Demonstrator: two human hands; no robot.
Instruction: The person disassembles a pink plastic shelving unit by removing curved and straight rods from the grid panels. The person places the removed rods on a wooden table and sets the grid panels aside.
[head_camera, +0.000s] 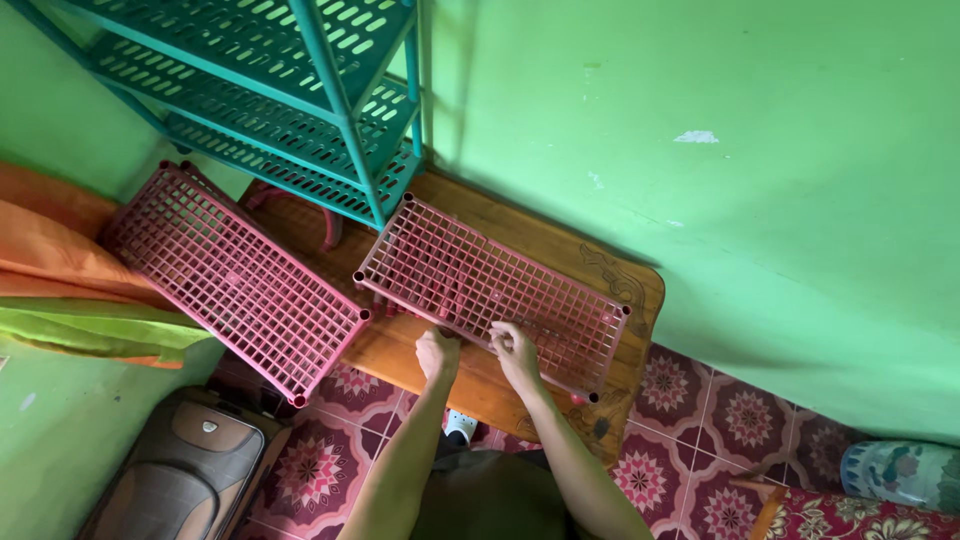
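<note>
Teal slotted rack (300, 90) by green wall (700, 150); second pink grid panel (235, 280); grey suitcase (180, 470); patterned floor tiles (690, 400).

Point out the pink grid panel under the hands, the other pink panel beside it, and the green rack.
Pink grid panel under the hands (480, 280): head view, middle of its mesh.
Other pink panel (235, 280): head view, centre of its grid.
Green rack (290, 110): head view, a perforated shelf.
</note>
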